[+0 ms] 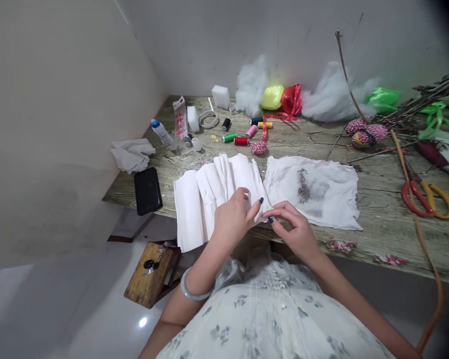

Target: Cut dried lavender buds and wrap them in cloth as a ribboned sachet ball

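Observation:
A white pleated sheet of paper or cloth [205, 194] lies fanned out at the near edge of the wooden table [377, 219]. My left hand [234, 219] pinches the gathered pleats at their near end, fingers closed on them. My right hand [294, 227] sits just to the right, fingertips pinched at the same gathered point. Beside the pleats, a flat white sheet [314, 192] with a grey dried sprig on it lies spread on the table.
Thread spools [241, 141], a red-white twine ball [259, 147], a glue bottle [162, 133], a black phone [147, 190], crumpled tissue [132, 154] and stuffing sit further back. Scissors [426, 199], twigs and green ribbon lie right. A wooden stool [149, 274] stands below left.

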Motion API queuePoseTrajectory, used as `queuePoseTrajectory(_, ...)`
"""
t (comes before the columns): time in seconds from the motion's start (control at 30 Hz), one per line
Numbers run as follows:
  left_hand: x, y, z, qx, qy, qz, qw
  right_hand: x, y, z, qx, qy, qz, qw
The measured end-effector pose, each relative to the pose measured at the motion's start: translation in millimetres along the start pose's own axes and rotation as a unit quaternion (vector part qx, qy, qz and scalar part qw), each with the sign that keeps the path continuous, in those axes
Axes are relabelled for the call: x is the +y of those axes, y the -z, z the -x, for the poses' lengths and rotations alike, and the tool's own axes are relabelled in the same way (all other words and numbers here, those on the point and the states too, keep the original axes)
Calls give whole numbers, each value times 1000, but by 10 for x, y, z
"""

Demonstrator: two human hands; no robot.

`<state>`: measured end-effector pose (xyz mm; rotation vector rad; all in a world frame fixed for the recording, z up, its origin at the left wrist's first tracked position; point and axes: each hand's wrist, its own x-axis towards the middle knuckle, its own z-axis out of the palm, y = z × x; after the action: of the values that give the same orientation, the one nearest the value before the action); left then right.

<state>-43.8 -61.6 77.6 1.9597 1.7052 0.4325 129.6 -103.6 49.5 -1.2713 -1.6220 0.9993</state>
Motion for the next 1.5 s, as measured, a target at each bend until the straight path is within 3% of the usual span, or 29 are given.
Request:
queuePoseTrajectory(0.1, -44, -42, -119, 13, 29, 116, 993, -12, -41, 21, 31, 35, -8, 999)
queuePoseTrajectory(0.2, -161, -110, -200, 4, 35, 246, 969, -8, -100, 47, 66, 16, -52, 996)
queuePoseTrajectory(0.37, -264, -174, -228, -11, 35, 363, 931, 35, -158, 10, 116, -85, -156, 977)
queuePoseTrajectory(0.5, -231, -173, -181, 5, -5, 383, 924, 74, -143, -146, 84, -183, -251, 947)
queuePoseTrajectory(0.57, -227, -146, -146, -2, -42, 352, 935, 89, -121, -252, 52, -202, -252, 945)
queuePoseTrajectory(0.67, -273, -35, -105, -27, -84, 236, 968, 91, -32, -400, 43, -179, -168, 968)
queuePoseTrajectory(0.73, -317, 90, -106, -53, -120, 114, 985, 77, 81, -460, 97, -147, -66, 982)
queuePoseTrajectory(0.8, -335, 234, -141, -94, -186, -29, 978, 62, 220, -481, 176, -119, 33, 977)
queuePoseTrajectory(0.9, -279, 402, -283, -152, -273, -223, 924, 64, 397, -465, 249, -103, 110, 957)
queuePoseTrajectory(1.0, -168, 436, -547, -160, -336, -341, 863, 96, 471, -437, 271, -107, 118, 949)
queuePoseTrajectory(1.1, -79, 379, -856, -190, -442, -382, 789, 123, 477, -426, 276, -112, 107, 949)
queuePoseTrajectory(1.2, -17, 362, -1077, -208, -501, -384, 747, 128, 497, -427, 281, -113, 95, 948)
queuePoseTrajectory(1.33, 22, 566, -1126, -137, -558, -374, 728, 127, 553, -425, 290, -103, 94, 947)
queuePoseTrajectory(1.43, -89, 836, -997, -12, -561, -374, 739, 134, 572, -415, 292, -97, 92, 947)
queuePoseTrajectory(1.5, -281, 982, -859, 67, -532, -374, 757, 132, 572, -408, 292, -94, 89, 948)
